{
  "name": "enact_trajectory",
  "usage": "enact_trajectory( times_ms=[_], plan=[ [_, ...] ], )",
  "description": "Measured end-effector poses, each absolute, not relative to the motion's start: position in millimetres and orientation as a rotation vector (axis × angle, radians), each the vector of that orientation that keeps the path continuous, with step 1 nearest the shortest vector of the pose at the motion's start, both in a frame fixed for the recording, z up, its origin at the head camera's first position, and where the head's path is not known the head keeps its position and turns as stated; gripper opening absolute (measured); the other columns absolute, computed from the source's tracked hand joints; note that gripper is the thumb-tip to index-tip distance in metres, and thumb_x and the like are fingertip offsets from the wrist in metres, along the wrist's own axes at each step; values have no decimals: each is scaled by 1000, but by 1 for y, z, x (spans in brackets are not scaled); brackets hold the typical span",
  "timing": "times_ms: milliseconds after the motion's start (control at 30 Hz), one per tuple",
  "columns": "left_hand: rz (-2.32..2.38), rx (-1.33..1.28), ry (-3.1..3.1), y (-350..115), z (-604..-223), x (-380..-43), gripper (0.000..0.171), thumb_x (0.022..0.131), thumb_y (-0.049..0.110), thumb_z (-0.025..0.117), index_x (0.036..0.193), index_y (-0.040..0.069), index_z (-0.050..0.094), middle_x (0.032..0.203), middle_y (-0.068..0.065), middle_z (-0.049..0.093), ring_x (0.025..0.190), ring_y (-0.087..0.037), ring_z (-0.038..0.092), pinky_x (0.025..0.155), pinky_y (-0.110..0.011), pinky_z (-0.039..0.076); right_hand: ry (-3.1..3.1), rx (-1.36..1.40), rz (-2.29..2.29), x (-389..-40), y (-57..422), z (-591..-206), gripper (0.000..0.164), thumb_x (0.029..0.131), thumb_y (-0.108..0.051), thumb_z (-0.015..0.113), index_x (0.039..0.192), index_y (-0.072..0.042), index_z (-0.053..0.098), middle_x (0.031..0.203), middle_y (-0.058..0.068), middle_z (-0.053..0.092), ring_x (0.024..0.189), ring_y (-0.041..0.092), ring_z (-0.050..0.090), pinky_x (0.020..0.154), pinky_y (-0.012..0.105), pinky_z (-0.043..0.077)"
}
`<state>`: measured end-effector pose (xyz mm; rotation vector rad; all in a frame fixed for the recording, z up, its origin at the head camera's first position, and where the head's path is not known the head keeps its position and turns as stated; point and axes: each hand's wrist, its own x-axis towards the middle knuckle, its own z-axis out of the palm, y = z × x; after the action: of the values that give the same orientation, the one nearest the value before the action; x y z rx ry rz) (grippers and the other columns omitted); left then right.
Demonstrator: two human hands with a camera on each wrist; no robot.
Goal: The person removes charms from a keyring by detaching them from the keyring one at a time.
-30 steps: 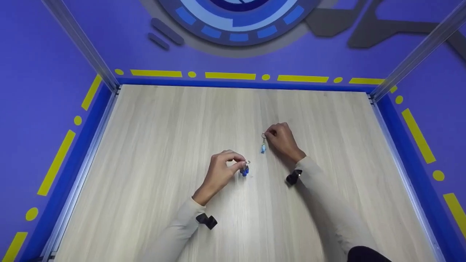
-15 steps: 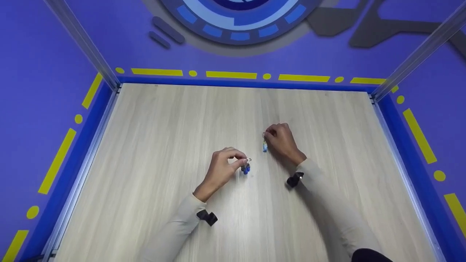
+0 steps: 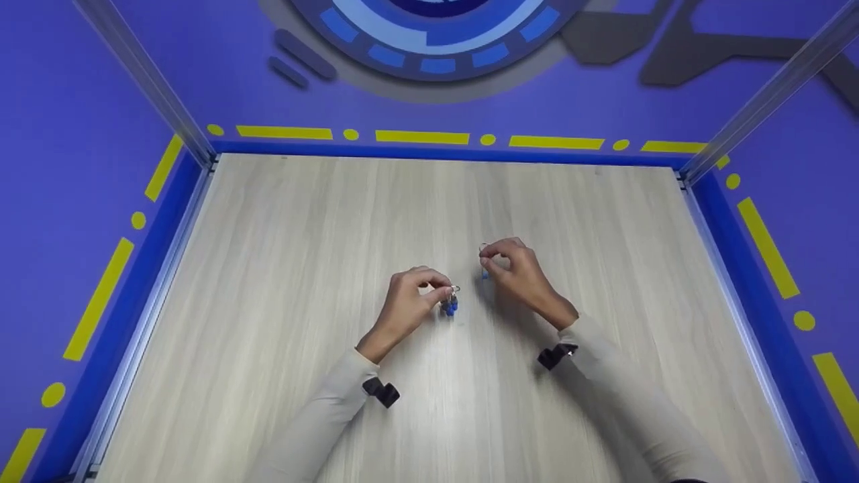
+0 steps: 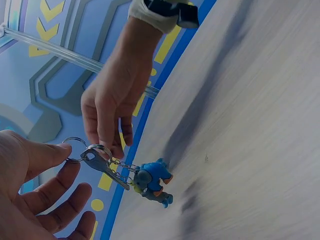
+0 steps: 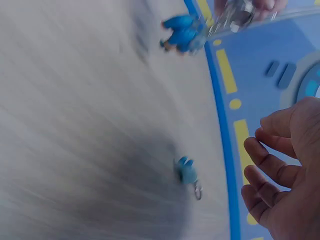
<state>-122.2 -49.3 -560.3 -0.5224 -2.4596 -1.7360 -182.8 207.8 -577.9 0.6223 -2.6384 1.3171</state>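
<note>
My left hand pinches the ring of a keychain between thumb and fingers. From its metal rings hang a flat key and blue-and-grey animal charms on short chains, raised above the table. My right hand is loosely bent and holds nothing that shows in the right wrist view. Apart from its fingers, a light blue keychain with a small ring appears at the tabletop, blurred. In the head view the fingertips overlap part of that keychain, so only its ring and blue end show.
The pale wooden table is bounded by blue walls at the back and both sides. Metal posts stand at the back corners. A dark camera band sits on the left sleeve, another on the right.
My right hand has drawn back toward me, while the light blue keychain stays in nearly the same spot, now partly covered. My left hand has moved slightly away from me, still pinching its keychain.
</note>
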Motion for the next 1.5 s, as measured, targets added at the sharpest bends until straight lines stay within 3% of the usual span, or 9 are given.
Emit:
enact_trajectory(
  times_ms=[533, 767, 1100, 1333, 1500],
  plan=[
    [-1720, -559, -2467, -44, -558, -128, 4, 98, 6, 83, 96, 10, 84, 92, 5, 78, 91, -13, 70, 92, -58, 57, -2540, 966, 1384, -138, 193, -573, 12, 100, -7, 82, 111, -4, 80, 114, 6, 78, 116, 29, 69, 104, 48, 53],
    [-1716, -561, -2434, -40, -555, -128, 12, 97, 4, 83, 94, 16, 84, 91, 6, 78, 89, -12, 70, 90, -54, 57, -2467, 980, 1420, -134, 185, -583, 12, 97, -6, 84, 108, -10, 81, 111, 3, 78, 112, 28, 69, 104, 44, 51],
    [-1722, -543, -2438, -39, -553, -128, 7, 96, 4, 84, 94, 11, 84, 90, 4, 78, 89, -12, 70, 90, -56, 58, -2340, 932, 1555, -128, 183, -585, 16, 90, 8, 85, 99, -6, 83, 108, 10, 78, 106, 36, 69, 103, 28, 49],
    [-1747, -551, -2431, -38, -554, -125, 9, 95, 0, 84, 97, 9, 85, 93, 3, 79, 90, -13, 71, 91, -57, 58, -2341, 852, 1609, -121, 182, -577, 18, 89, 19, 78, 92, 2, 75, 103, 19, 76, 104, 41, 68, 103, 22, 47],
    [-1759, -555, -2426, -37, -553, -123, 7, 96, 0, 83, 97, 7, 85, 93, 3, 79, 91, -15, 72, 91, -59, 58, -2361, 762, 1627, -116, 182, -572, 17, 90, 20, 71, 93, 4, 70, 98, 24, 74, 97, 36, 70, 96, 28, 53]
  ],
)
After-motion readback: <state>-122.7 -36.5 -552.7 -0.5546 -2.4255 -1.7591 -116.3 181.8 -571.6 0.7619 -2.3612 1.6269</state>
